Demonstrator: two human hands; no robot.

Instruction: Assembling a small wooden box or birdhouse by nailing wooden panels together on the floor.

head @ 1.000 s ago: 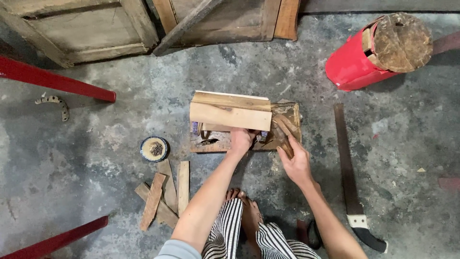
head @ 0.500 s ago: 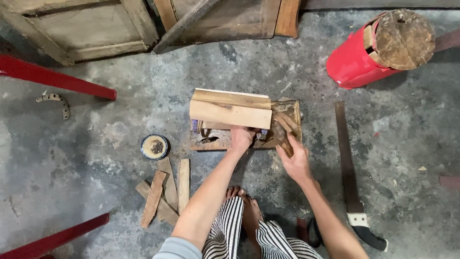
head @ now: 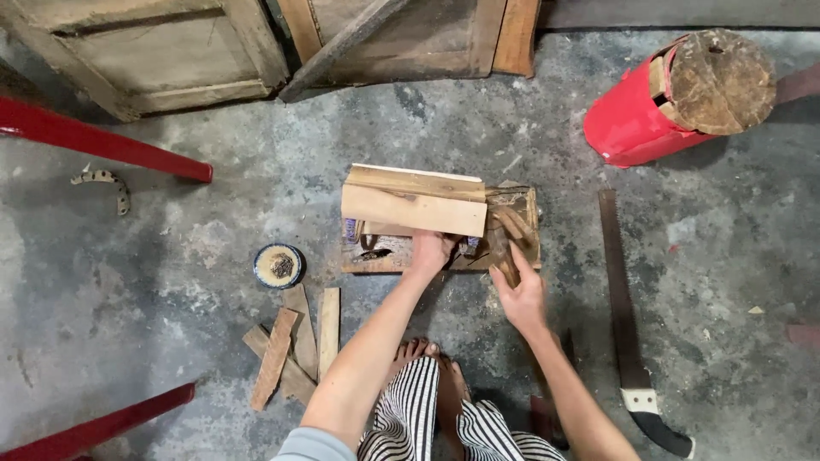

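concrete floor (head: 171,256) stained grey, hands (head: 431,252) at wooden block (head: 414,201)

No signs or screens are seen; only a small purple-and-white wrapper or label (head: 350,229) is glimpsed under the left end of the pale wooden block (head: 413,201).

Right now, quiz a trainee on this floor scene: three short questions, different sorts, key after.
1. True or false: the saw lies on the left hand's side.
2. What does the right hand touch? A) the bowl B) a wood piece on the board C) the red drum
3. Fill in: the scrap strips lie just below the ____.

Key: 1 false; 2 B; 3 bowl.
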